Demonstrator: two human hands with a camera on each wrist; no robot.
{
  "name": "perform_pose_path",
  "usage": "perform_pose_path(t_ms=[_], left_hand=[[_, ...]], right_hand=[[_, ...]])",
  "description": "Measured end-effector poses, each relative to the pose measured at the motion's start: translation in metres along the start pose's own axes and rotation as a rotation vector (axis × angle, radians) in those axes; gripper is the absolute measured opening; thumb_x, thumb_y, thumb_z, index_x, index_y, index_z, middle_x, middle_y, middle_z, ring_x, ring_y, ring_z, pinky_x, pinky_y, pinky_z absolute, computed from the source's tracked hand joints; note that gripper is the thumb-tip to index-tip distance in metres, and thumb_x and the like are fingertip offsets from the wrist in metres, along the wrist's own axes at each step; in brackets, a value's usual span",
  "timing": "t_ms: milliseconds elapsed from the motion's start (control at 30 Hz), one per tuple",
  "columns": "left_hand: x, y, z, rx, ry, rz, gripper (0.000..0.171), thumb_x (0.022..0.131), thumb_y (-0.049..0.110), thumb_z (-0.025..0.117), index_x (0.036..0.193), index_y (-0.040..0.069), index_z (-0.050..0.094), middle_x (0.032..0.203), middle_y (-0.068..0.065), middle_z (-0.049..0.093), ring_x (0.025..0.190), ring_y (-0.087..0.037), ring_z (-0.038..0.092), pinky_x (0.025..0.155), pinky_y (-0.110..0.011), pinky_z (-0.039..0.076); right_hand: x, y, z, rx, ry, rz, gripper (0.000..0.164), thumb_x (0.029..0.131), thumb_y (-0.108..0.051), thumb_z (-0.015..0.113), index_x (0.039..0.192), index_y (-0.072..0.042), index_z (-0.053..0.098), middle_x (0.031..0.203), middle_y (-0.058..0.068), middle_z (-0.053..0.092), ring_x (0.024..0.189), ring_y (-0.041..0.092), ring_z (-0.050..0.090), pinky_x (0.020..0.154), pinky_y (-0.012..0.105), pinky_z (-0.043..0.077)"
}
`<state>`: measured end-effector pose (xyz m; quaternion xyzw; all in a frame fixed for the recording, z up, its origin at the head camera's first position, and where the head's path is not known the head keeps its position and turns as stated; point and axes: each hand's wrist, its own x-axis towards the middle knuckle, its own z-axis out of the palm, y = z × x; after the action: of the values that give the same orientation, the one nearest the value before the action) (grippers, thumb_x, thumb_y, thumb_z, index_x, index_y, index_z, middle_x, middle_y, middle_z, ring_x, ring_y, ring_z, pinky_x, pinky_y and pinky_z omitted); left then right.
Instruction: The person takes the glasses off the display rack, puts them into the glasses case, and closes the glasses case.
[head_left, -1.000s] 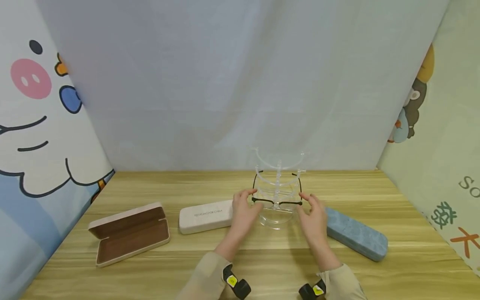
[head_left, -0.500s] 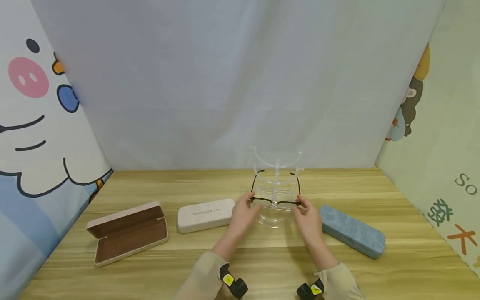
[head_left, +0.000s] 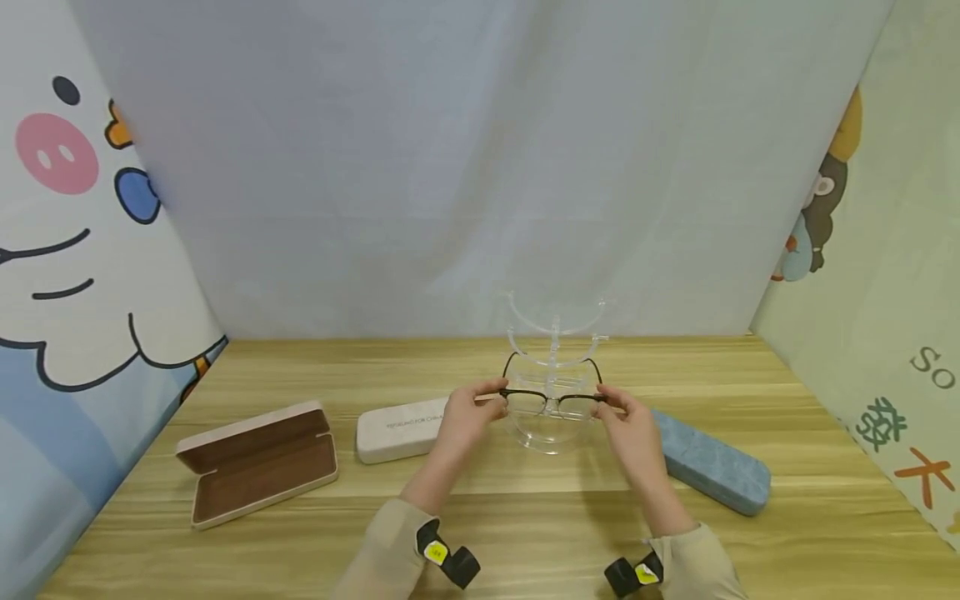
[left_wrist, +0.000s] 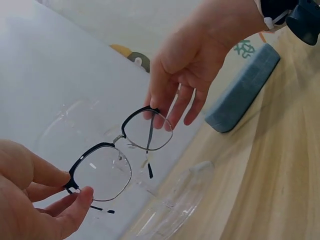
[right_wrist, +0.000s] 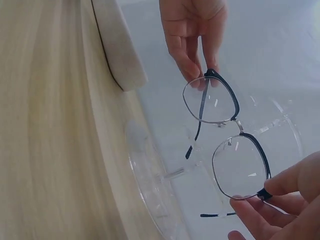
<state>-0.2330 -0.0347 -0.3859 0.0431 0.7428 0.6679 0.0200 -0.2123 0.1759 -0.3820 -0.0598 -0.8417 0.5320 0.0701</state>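
Observation:
A pair of eyeglasses [head_left: 581,397] with black upper rims and thin metal lower rims is held level in front of a clear plastic glasses stand [head_left: 555,343]. My left hand [head_left: 467,421] pinches the left hinge corner between thumb and fingers, as the left wrist view shows. At the opposite corner, the right hand [head_left: 632,429] grips the frame with thumb and fingertips. Both temples are unfolded and point back around the stand. In the right wrist view the lenses of the eyeglasses [right_wrist: 238,126] face the camera. Whether the frame touches the stand cannot be told.
Far left lies an opened glasses case [head_left: 262,475] with a brown lining. A closed white case [head_left: 401,431] with lettering sits beside my left hand, partly covered by it. Right of my right hand is a closed blue case [head_left: 712,463]. A pale curtain [head_left: 375,208] hangs behind the table.
The front of the eyeglasses has risen slightly and tipped so the lenses show more, while the temple tips have dropped. My left hand has shifted a little left, covering more of the white case.

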Motion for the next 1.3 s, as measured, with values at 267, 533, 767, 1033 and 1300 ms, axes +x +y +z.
perform_pose_path(t_ms=[267,533,767,1033,1300], left_hand=[[-0.004,0.017,-0.012,-0.028,-0.022,0.027,0.027,0.089,0.006,0.056,0.114,0.001,0.061,0.111,-0.016,0.061,0.089,-0.023,0.065,0.083,-0.03,0.051],[-0.011,0.031,-0.024,0.031,-0.05,0.109,0.023,0.089,0.012,0.058,0.11,0.006,0.063,0.106,-0.014,0.061,0.084,-0.015,0.062,0.08,-0.03,0.052],[-0.024,0.051,-0.034,0.093,-0.061,0.165,0.017,0.088,0.013,0.06,0.103,0.009,0.065,0.092,-0.01,0.063,0.079,-0.013,0.06,0.076,-0.029,0.052],[-0.037,0.066,-0.046,0.213,-0.099,0.284,0.015,0.086,0.019,0.062,0.099,0.013,0.065,0.095,-0.004,0.061,0.082,-0.014,0.057,0.075,-0.029,0.048],[-0.054,0.086,-0.051,0.259,-0.087,0.473,0.01,0.084,0.013,0.065,0.094,0.01,0.066,0.095,-0.002,0.055,0.086,-0.013,0.058,0.074,-0.028,0.047]], right_hand=[[-0.004,-0.012,-0.013,0.028,-0.016,-0.043,0.032,0.094,-0.017,0.049,0.124,-0.005,0.054,0.11,0.015,0.063,0.091,0.014,0.064,0.078,0.025,0.042],[-0.016,-0.031,-0.023,0.117,-0.044,-0.079,0.03,0.093,-0.018,0.053,0.117,-0.002,0.057,0.1,0.004,0.066,0.078,0.001,0.062,0.078,0.025,0.046],[-0.029,-0.046,-0.031,0.214,-0.047,-0.171,0.031,0.091,-0.018,0.055,0.115,0.002,0.057,0.09,-0.014,0.062,0.078,0.004,0.062,0.092,0.022,0.043],[-0.045,-0.061,-0.042,0.312,-0.038,-0.293,0.019,0.089,-0.02,0.059,0.104,-0.009,0.063,0.089,-0.01,0.063,0.078,0.006,0.062,0.084,0.015,0.045],[-0.06,-0.076,-0.048,0.309,0.065,-0.356,0.026,0.088,-0.015,0.06,0.108,0.002,0.061,0.093,-0.007,0.058,0.085,0.007,0.057,0.075,0.015,0.046]])
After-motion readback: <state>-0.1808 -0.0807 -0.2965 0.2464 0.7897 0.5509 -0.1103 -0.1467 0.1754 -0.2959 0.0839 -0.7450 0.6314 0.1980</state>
